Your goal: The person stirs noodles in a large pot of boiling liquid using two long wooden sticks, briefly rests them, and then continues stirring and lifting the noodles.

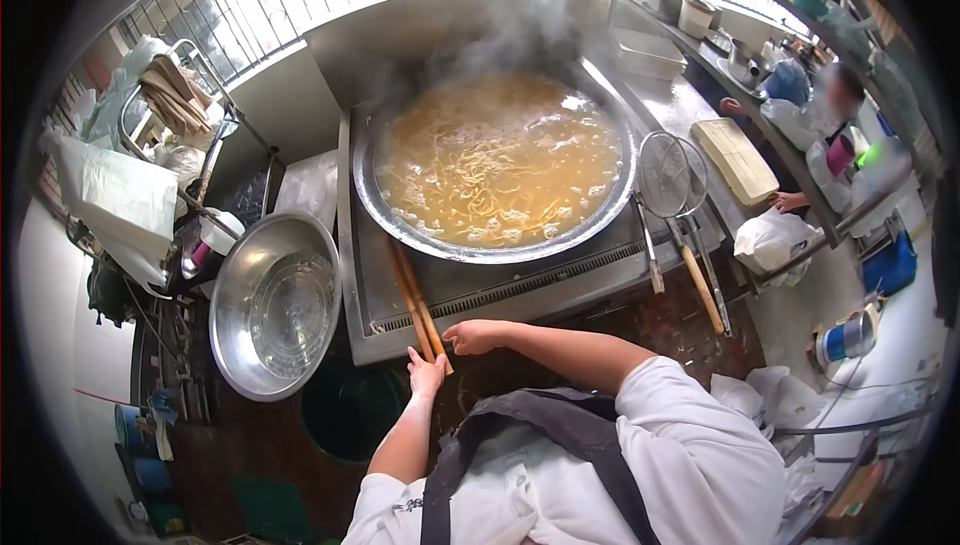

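Two long wooden chopsticks point(415, 297) slant from the rim of a big steel wok point(500, 256) over the stove front toward me. My left hand point(427, 375) grips their near ends. Beside it, my right hand point(476, 337) has its fingers curled, the fingertips right at the edge of the chopsticks; the inside of that hand is hidden. Yellow noodles point(478, 177) float in cloudy, foaming broth in the wok, and steam rises at the back.
Left of the stove sits a large steel basin point(228, 320). Wire strainers point(668, 173) with long handles lie at the wok's right. A pale rectangular block point(735, 160) and a white plastic bag point(775, 238) rest further right, near another person's hand point(789, 202). A dark tub point(350, 413) stands below the basin.
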The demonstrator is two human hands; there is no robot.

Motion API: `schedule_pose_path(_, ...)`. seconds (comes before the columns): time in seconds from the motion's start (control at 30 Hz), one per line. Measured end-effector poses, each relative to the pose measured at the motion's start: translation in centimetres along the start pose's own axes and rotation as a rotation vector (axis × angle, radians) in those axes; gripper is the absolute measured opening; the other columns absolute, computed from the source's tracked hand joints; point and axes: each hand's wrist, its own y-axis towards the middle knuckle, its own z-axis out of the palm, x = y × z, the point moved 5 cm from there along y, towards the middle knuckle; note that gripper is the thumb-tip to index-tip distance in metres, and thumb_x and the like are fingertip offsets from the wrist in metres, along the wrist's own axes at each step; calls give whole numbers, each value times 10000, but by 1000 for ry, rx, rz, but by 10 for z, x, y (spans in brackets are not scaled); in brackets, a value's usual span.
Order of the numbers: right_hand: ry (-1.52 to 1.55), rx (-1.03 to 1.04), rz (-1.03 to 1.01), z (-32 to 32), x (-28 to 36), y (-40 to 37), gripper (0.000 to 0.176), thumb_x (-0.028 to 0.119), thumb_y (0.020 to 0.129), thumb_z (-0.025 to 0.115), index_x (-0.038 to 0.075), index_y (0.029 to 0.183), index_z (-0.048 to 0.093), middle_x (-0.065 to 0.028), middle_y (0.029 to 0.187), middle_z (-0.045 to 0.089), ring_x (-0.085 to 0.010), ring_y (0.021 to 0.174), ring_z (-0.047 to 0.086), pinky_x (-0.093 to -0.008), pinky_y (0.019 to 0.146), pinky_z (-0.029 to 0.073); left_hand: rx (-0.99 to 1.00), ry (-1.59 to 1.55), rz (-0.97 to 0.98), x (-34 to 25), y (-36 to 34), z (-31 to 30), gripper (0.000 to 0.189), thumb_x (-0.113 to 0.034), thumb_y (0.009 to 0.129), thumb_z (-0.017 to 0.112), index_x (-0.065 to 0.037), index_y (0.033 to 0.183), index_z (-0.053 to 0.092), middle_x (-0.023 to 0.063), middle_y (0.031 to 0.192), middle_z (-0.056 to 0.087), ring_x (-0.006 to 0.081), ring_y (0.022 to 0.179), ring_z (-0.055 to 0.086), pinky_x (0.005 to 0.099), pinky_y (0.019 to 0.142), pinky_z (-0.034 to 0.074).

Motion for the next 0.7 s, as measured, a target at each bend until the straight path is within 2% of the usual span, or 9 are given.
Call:
schedule_pose_path(0.17,-71,46,25,-37,31,-94,566,249,950,632,61,1458,471,-151,1160,694,-305,1071,662,-392,936,510,-59,56,108,5,24,-18,1027,-355,825,713,-18,1584,108,303,1300,552,443,1188,581,481,1027,477)
schedule_pose_path(0.23,-61,-17,48,-53,31,-136,528,246,947,625,77,1434,507,-148,1109,710,-317,1037,673,-398,921,512,-93,130,81,10,30,-34,1032,-330,801,725,-19,1581,125,304,1261,580,434,1156,605,481,991,500)
schedule_pose_path(0.3,3,-94,140,-70,38,-179,533,269,968,619,89,1452,488,-138,1159,696,-304,1038,674,-384,928,516,-113,-325,220,27,60,-70,923,-223,753,750,10,1529,306,135,959,638,242,829,636,378,820,539)
schedule_pose_path(0.37,98,-182,168,-86,51,-219,533,264,976,617,91,1461,478,-134,1190,684,-289,1045,673,-371,926,522,-117,-793,343,-14,38,-178,609,-123,871,660,38,1418,448,22,858,591,84,762,550,251,689,490)
schedule_pose_path(0.4,124,-229,144,-91,51,-233,532,253,978,622,94,1464,473,-131,1169,688,-272,1034,673,-360,911,529,-303,-741,587,-63,-18,-262,451,-115,935,603,-44,1370,507,8,830,597,88,717,549,247,623,470)
schedule_pose_path(0.43,154,-270,144,-97,56,-248,527,229,974,632,90,1459,476,-133,1158,688,-268,1031,672,-358,911,528,-261,-950,786,-75,-30,-331,333,-158,974,546,-47,1287,579,24,883,604,132,804,586,276,727,497)
schedule_pose_path(0.47,147,-301,148,-99,56,-257,527,220,971,638,89,1456,479,-134,1152,688,-266,1027,672,-361,907,528,-452,-703,899,-102,-91,-408,313,-146,979,536,-31,1267,580,11,931,610,110,857,578,269,812,495)
schedule_pose_path(0.53,91,-360,163,-106,55,-270,526,208,965,648,88,1450,482,-141,1146,687,-277,1015,672,-372,899,530,-725,-440,1062,-129,-169,-489,312,-147,979,537,-32,1266,581,13,936,611,112,861,579,270,812,495)
schedule_pose_path(0.7,-11,-336,196,-120,76,-279,532,212,957,649,97,1450,485,-167,1181,680,-340,1055,659,-398,909,524,-611,-76,1220,-182,-215,-460,311,-149,980,538,-33,1265,581,19,950,612,119,870,583,273,813,497)
